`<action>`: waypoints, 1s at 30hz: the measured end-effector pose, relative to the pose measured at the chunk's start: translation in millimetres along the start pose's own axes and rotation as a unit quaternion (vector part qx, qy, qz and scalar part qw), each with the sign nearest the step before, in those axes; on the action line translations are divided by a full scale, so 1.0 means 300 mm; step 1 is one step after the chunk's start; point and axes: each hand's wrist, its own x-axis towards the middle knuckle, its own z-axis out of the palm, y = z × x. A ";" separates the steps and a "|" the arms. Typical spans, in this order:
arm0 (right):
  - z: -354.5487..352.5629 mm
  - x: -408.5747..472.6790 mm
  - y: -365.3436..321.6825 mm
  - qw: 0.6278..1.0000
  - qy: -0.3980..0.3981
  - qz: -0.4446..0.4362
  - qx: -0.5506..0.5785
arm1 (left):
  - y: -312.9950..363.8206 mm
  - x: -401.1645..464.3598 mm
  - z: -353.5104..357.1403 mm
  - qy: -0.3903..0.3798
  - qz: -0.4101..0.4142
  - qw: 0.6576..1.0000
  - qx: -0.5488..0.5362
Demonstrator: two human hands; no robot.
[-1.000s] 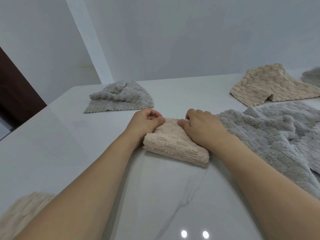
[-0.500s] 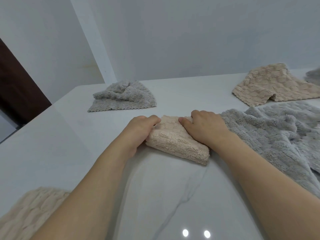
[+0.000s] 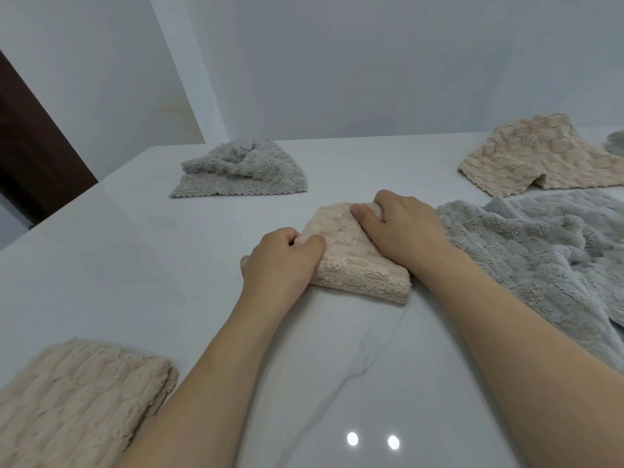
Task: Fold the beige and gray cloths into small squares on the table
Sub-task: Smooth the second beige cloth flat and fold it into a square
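Note:
A small folded beige cloth (image 3: pixel 351 261) lies in the middle of the white table (image 3: pixel 135 251). My left hand (image 3: pixel 280 265) grips its left edge, thumb on top. My right hand (image 3: pixel 401 228) pinches its far right corner, fingers curled around the fabric. A loose gray cloth (image 3: pixel 547 258) spreads just right of my right hand. A rumpled gray cloth (image 3: pixel 239 172) sits at the far left. An open beige cloth (image 3: pixel 537 157) lies at the far right. Another beige cloth (image 3: pixel 74 400), folded, lies at the near left.
A pale wall (image 3: pixel 371 62) rises behind the table's far edge. A dark door (image 3: pixel 30 146) stands at the left beyond the table's left edge. A bit of another gray cloth (image 3: pixel 616 143) shows at the right frame edge.
My left hand slid from the cloth's far edge down to its left side. The view tipped down, so the near-left beige cloth shows more.

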 end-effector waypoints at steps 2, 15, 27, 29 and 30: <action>0.002 0.004 0.005 1.000 0.017 -0.002 -0.002 | -0.003 -0.004 -0.001 -0.005 0.013 1.000 -0.005; 0.013 0.010 0.014 0.998 -0.024 0.033 0.045 | 0.010 -0.005 -0.005 -0.003 -0.033 0.997 -0.068; -0.015 0.012 0.020 0.980 -0.086 0.070 0.164 | 0.011 -0.030 -0.009 0.042 -0.016 0.997 0.058; -0.018 0.011 0.026 0.974 -0.096 0.072 0.190 | 0.010 -0.039 -0.002 0.062 0.010 0.990 0.126; -0.016 0.011 0.029 0.972 -0.099 0.073 0.202 | 0.003 -0.042 0.001 0.085 0.031 0.982 0.166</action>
